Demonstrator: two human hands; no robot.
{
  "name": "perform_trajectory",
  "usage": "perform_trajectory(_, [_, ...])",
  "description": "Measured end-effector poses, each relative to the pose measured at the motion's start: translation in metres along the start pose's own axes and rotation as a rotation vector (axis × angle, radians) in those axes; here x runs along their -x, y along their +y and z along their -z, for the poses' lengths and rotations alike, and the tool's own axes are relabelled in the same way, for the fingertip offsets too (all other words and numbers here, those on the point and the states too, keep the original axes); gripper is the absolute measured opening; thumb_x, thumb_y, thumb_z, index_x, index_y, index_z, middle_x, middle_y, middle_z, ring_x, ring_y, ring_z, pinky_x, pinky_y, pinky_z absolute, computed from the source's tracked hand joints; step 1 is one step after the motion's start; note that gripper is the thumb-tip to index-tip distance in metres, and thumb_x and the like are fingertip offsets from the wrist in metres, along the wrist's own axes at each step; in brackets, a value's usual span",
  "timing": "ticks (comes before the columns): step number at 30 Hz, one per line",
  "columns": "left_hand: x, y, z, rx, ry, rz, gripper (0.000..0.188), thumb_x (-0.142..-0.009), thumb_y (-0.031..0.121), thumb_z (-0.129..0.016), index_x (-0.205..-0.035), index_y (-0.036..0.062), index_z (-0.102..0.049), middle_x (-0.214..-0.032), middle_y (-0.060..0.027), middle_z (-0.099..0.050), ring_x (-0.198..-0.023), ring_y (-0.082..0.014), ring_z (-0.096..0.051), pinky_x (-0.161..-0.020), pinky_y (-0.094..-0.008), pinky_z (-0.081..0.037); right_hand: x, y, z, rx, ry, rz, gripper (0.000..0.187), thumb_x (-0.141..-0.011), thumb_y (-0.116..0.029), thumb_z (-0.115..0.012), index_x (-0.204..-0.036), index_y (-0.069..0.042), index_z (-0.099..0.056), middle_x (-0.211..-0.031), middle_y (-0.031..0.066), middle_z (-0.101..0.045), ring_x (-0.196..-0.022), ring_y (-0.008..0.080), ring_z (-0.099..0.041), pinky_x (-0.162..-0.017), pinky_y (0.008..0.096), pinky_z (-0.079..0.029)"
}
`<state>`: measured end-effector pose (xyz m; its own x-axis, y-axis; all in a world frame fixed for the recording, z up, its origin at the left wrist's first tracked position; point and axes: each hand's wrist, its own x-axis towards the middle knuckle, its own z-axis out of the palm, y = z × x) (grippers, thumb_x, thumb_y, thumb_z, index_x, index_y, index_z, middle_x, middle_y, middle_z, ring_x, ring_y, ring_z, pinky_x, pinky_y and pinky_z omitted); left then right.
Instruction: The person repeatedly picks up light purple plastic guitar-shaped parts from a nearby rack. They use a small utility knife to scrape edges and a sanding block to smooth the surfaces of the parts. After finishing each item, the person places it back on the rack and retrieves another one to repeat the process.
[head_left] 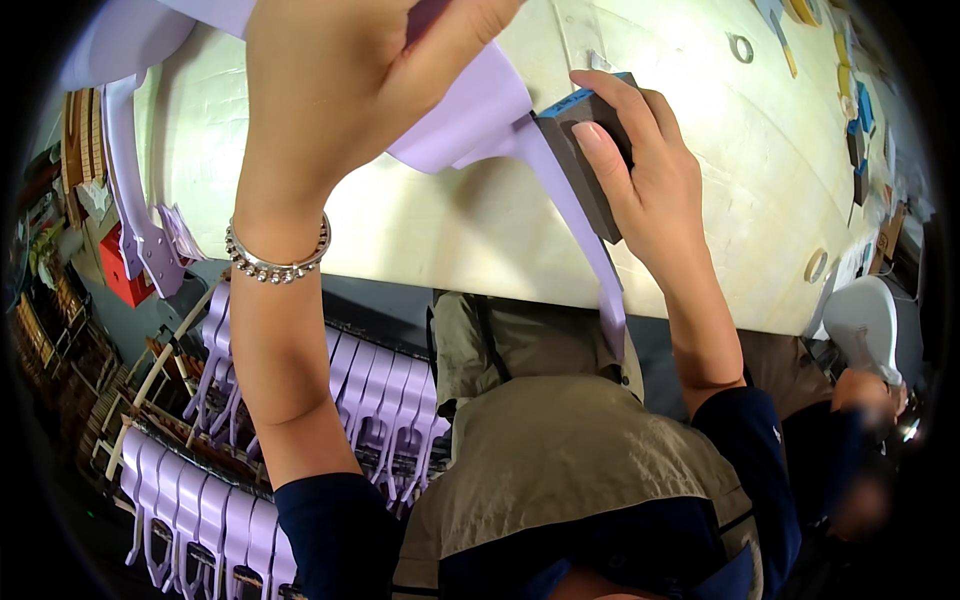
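Observation:
A lilac moulded part (470, 115) lies across the table, its long curved leg (570, 200) reaching over the near edge toward my apron. My left hand (330, 80), with a beaded bracelet at the wrist, grips this part from above; its fingertips run out of the picture at the top. My right hand (645, 165) is closed around a dark grey sanding block (580, 165) with a blue end. The block's long face rests along the right side of the leg, near where the leg joins the broader body.
The pale covered table (740, 190) bears a tape roll (741, 48) and a second ring (816, 265). Several lilac parts hang on a rack (200, 500) at lower left. Another lilac piece (125, 150) juts past the table's left end. A person (850, 430) sits at right.

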<state>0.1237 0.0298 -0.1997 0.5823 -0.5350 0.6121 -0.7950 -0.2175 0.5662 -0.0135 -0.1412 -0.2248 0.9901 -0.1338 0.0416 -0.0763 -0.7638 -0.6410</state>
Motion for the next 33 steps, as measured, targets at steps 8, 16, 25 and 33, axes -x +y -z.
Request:
perform_trajectory(8, [-0.006,0.012,0.002,-0.078,-0.017,-0.015,0.015,-0.082,0.017,-0.061,-0.082,0.0031,-0.066,-0.071,-0.0076,-0.065,-0.065,-0.0211,-0.061,-0.088,-0.0453,-0.044,-0.003,0.000,-0.001,-0.019,-0.026,-0.030,0.032,-0.085,-0.041,-0.057,-0.110,-0.020,-0.059,-0.086,0.0103,-0.056,-0.072,0.0270,-0.059,-0.060,0.0344,-0.048])
perform_trajectory(16, [-0.004,0.009,0.013,-0.220,-0.136,0.072,0.018,-0.084,0.020,-0.060,-0.080,0.0037,-0.067,-0.070,-0.0069,-0.066,-0.062,-0.0193,-0.061,-0.088,-0.0465,-0.044,0.040,0.018,0.023,0.035,-0.193,-0.021,0.032,-0.083,-0.036,-0.060,-0.110,-0.019,-0.059,-0.093,0.0119,-0.056,-0.076,0.0301,-0.059,-0.064,0.0344,-0.048])
perform_trajectory(25, [0.014,-0.019,-0.012,-0.180,-0.065,0.019,0.020,-0.085,0.021,-0.058,-0.080,0.0033,-0.067,-0.072,-0.0077,-0.066,-0.064,-0.0193,-0.062,-0.090,-0.0458,-0.042,0.003,0.008,0.002,-0.075,-0.115,-0.028,0.031,-0.086,-0.038,-0.056,-0.110,-0.017,-0.059,-0.090,0.0111,-0.056,-0.077,0.0294,-0.058,-0.067,0.0352,-0.048])
perform_trajectory(33, [-0.001,-0.003,-0.003,-0.013,-0.063,0.070,0.021,-0.085,0.021,-0.057,-0.081,0.0028,-0.067,-0.070,-0.0070,-0.065,-0.064,-0.0199,-0.061,-0.091,-0.0445,-0.041,0.079,0.038,0.031,-0.168,-0.250,-0.245,0.032,-0.085,-0.036,-0.057,-0.111,-0.017,-0.059,-0.091,0.0108,-0.055,-0.076,0.0291,-0.058,-0.067,0.0344,-0.047])
